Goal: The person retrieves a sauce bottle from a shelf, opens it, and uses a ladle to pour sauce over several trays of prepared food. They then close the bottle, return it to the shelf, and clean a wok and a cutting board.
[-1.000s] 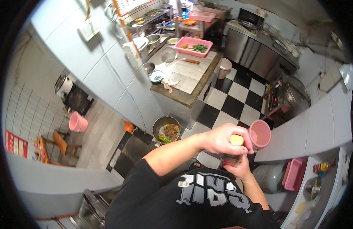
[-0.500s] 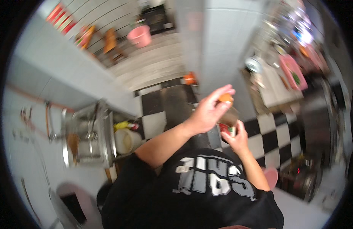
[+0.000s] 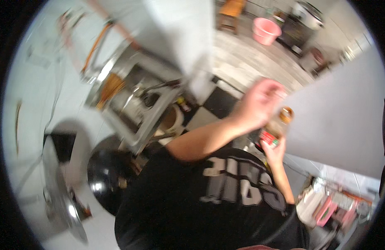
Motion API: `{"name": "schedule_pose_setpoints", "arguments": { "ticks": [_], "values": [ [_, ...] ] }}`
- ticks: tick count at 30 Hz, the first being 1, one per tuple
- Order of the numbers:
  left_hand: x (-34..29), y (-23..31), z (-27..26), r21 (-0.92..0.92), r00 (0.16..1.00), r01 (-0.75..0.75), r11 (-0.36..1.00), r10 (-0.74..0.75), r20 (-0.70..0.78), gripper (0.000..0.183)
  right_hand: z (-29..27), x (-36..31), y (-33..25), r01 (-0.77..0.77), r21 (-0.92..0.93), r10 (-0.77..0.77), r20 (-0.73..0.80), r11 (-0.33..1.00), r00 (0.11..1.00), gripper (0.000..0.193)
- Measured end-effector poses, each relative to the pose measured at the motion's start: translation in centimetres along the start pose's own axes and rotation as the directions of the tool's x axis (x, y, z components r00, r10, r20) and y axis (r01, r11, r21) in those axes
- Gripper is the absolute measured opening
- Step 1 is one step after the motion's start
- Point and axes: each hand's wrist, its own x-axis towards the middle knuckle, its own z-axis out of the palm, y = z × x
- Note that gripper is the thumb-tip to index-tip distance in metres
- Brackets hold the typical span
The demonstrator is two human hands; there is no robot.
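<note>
My right hand (image 3: 276, 152) is wrapped round the lower part of a clear bottle (image 3: 278, 126) with a red and green label. An orange-brown ring shows at the bottle's top; I cannot tell whether it is a cap or the open mouth. Just above and to the left of the bottle, apart from its top, my left hand (image 3: 261, 103) is raised. Its fingers look bent, but motion smears them, and whether anything is in them cannot be made out.
A steel sink (image 3: 136, 96) stands to the left, with a black wok (image 3: 111, 175) below it. A grey wall (image 3: 342, 116) rises at the right. Beyond the tiled floor are a pink bucket (image 3: 266, 31) and a wooden stool (image 3: 231, 14). A pink basket (image 3: 326, 211) sits lower right.
My view has turned left, so the sink is nearer the middle and the counter has swung to the lower right. My left hand has come away from the bottle's orange top.
</note>
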Motion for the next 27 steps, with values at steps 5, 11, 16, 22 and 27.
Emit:
{"name": "schedule_pose_setpoints", "arguments": {
  "ticks": [5,11,16,22,27],
  "values": [
    [7.5,-1.8,-4.2,-0.285,0.891,0.416,0.863,-0.45,-0.061,0.019,-0.3,12.5,1.1,0.348,-0.179,-0.317,0.179,0.92,0.931,0.069],
    [15.1,-6.5,-3.8,-0.112,0.91,0.413,0.904,-0.404,0.097,0.02,-0.6,29.8,-2.3,0.296,0.224,-0.357,0.318,0.928,0.878,0.061],
    [22.0,-9.8,-2.6,0.448,0.994,0.113,0.887,-0.099,-0.056,0.046,-0.7,39.3,-6.7,0.033,0.391,-0.234,0.48,0.92,0.845,0.057],
    [34.9,-13.8,-0.5,0.299,1.0,-0.022,0.954,0.016,0.023,0.063,0.5,49.7,-9.6,-0.029,0.504,-0.266,0.504,0.863,0.822,0.037],
    [46.3,-18.2,1.1,0.223,0.933,0.347,0.911,-0.359,0.015,0.036,-0.1,60.4,-8.5,-0.024,0.4,-0.138,0.371,0.916,0.918,0.051]
  ]
}}
